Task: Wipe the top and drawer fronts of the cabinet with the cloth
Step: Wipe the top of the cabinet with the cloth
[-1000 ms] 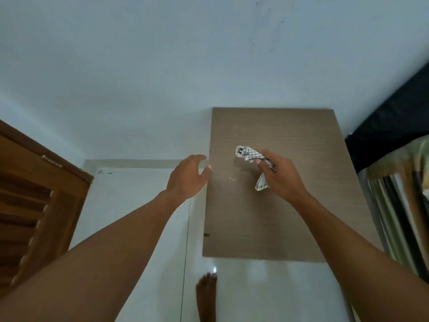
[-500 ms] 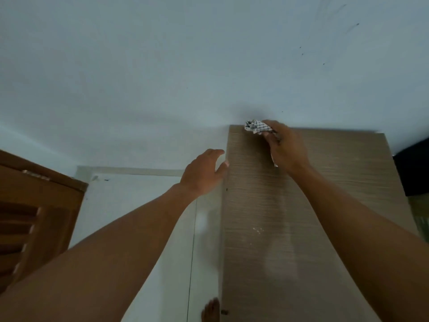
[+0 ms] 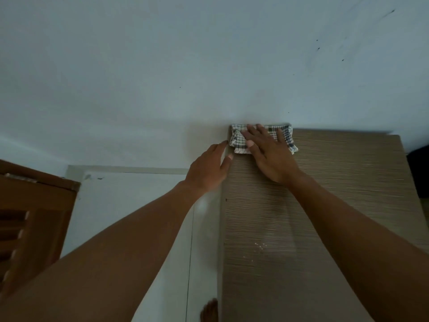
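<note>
The cabinet's wood-grain top fills the right half of the head view, its far edge against the pale wall. A checked white-and-dark cloth lies spread at the top's far left corner. My right hand lies flat on the cloth with straight fingers, pressing it onto the top. My left hand rests open against the cabinet's left edge, thumb on the top. A few white specks sit on the nearer part of the top. The drawer fronts are hidden from view.
A brown louvred wooden door stands at the left. White floor tiles lie between the door and the cabinet. A bare foot shows at the bottom beside the cabinet. A dark object sits at the right edge.
My right hand carried the bunched cloth from the middle of the top to the far left corner and now presses it out flat. My left hand followed along the left edge.
</note>
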